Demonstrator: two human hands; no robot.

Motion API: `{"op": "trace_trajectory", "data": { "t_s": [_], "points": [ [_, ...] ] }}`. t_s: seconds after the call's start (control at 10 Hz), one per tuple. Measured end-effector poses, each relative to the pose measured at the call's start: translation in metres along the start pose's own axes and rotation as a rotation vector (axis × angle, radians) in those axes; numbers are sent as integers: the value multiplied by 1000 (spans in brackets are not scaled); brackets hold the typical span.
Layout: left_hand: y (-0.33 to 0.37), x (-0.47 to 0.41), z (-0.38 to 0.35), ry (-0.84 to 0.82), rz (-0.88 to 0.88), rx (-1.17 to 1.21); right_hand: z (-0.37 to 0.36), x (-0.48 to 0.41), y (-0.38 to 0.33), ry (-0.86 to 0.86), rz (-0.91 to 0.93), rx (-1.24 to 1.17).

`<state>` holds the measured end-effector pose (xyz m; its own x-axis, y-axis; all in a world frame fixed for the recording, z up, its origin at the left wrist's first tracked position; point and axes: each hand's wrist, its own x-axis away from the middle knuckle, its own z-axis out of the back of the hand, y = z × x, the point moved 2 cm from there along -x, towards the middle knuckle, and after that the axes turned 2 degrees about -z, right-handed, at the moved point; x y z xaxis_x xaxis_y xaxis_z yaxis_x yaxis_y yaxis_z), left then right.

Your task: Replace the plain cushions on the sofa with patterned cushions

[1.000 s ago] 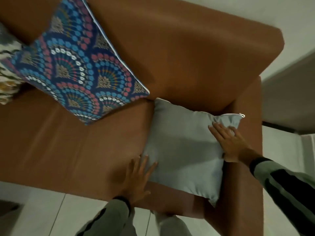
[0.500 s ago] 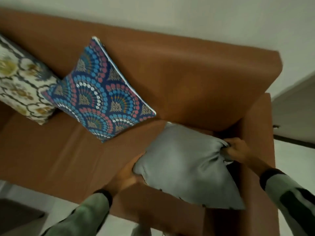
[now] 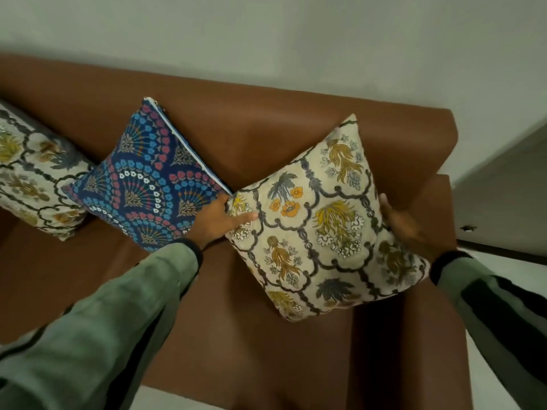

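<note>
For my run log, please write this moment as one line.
step: placing cream floral cushion | left hand: on left corner | right hand: on right edge | place: sofa right end

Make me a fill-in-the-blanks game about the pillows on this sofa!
1. The sofa is ____ in colour.
2. The blue cushion sits ____ the two cream floral cushions.
3. The left hand and right hand hold the ____ floral cushion.
4. In all, ____ cushions show.

Missing words: brown; between; cream; three

A single head-worn camera looks steeply down and forward from close above the sofa [image 3: 266,137], facing its backrest.
</note>
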<state>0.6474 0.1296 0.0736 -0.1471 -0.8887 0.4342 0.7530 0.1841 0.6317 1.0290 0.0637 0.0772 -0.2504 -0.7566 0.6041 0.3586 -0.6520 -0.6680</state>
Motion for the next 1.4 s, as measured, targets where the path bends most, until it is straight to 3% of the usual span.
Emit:
{"op": "trace_trajectory", "data": {
  "t_s": [0.1, 0.2, 0.3, 0.4, 0.5, 0.6, 0.7, 0.8, 0.9, 1.1, 1.4],
  "points": [
    [0, 1, -23, -32, 16, 62, -14, 2, 11, 19, 85, 37],
    [2, 1, -32, 26, -1, 38, -18, -8, 29, 82, 45, 198],
    [8, -2, -37, 69, -15, 19, -9, -12, 22, 296, -9, 252],
    [9, -1, -31, 136, -93, -343, 2, 1, -1, 745, -18, 223],
    [0, -2, 1, 332, -452, -670, 0, 33, -26, 1068, 214, 76],
    [-11, -24, 28, 186, -579, -926, -54, 64, -67, 990, 637, 202],
    [-19, -54, 23, -77, -511, -1269, -145, 63, -81, 565, 1028, 621],
    [-28, -64, 21, -119, -462, -1342, -184, 28, -62, 305, 935, 1037],
    [-43, -52, 28, -120, -469, -1349, -179, 3, -45, 318, 829, 1148],
    [-74, -15, 61, -29, -538, -1199, -179, -1, -43, 326, 777, 1207],
    [-36, -13, 33, 0, -560, -1102, -204, 30, -62, 251, 688, 1280]
  ]
}}
